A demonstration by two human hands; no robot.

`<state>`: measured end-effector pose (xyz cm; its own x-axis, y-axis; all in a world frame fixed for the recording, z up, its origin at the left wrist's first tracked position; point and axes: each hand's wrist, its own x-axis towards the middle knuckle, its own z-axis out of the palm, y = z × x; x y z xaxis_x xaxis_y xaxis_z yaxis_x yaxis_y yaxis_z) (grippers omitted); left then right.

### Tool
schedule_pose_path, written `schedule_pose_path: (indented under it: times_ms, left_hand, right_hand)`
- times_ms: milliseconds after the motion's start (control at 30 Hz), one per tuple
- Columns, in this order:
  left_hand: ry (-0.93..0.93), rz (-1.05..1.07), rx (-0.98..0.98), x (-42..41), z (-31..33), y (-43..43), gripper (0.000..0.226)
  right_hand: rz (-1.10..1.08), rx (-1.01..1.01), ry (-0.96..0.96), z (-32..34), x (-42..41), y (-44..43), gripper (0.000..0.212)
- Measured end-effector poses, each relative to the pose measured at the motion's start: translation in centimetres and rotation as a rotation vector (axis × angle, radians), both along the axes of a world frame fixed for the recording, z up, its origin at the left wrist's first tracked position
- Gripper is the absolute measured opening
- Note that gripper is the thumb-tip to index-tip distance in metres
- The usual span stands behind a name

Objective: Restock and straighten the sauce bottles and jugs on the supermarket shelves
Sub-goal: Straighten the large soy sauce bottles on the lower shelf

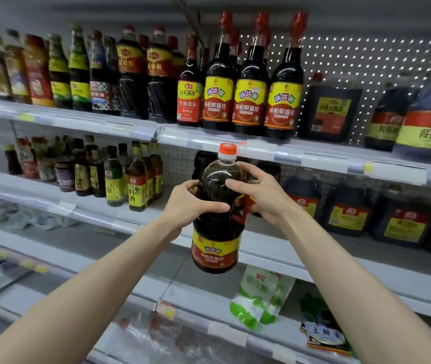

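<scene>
Firmly gripped the large dark plastic soy-sauce jug (215, 227), orange-capped and yellow-and-red-labelled, upright in mid-air before the white metal middle shelf (327, 261). Wrapped left hand (190, 203) round its shoulder; curled right hand (259, 195) about the red-handled side. Needed, by the look of it, a level slide into the gap left of the squat dark jugs (348, 214), label outward, front flush with neighbours.

Even cool light, blurred curved edges, sharper centre.

Dark sauce jug (217, 206): orange-white cap (227, 151), yellow-red label (215, 252); green-white pouch (260, 298).
</scene>
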<state>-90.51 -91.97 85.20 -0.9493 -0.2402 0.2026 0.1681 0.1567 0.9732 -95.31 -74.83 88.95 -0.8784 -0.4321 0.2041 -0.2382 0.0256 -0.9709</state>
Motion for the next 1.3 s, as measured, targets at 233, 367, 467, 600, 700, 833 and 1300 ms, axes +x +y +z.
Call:
schedule_pose_path:
  times_ms: [233,367,467,600,700,833,1300]
  left_hand:
    - [-0.017,-0.047,-0.04,-7.1,-2.2,-8.3,0.076]
    - [-0.03,-0.081,-0.068,-10.4,-3.3,-12.3,0.079]
    - [-0.039,-0.125,-0.077,-13.6,-4.1,-15.5,0.081]
    - [-0.045,-0.176,-0.068,-16.7,-5.0,-17.5,0.078]
    - [-0.045,-0.185,-0.073,-19.0,-5.7,-18.6,0.071]
    - [-0.05,-0.185,-0.051,-21.1,-6.7,-19.1,0.074]
    - [0.055,-0.221,0.039,-23.3,-9.9,-18.2,0.052]
  right_hand:
    - [-0.057,0.045,-0.013,-2.2,-5.7,-8.0,0.061]
    - [-0.137,0.023,-0.018,-3.7,-7.9,-11.9,0.064]
    - [-0.199,0.001,-0.026,-4.7,-10.0,-15.0,0.061]
    - [-0.26,0.015,-0.006,-5.4,-12.3,-17.1,0.058]
    - [-0.298,0.039,0.004,-5.6,-14.2,-18.4,0.058]
    - [-0.323,0.069,-0.001,-6.1,-16.5,-19.0,0.063]
    - [-0.351,-0.029,0.035,-9.4,-20.0,-19.4,0.038]
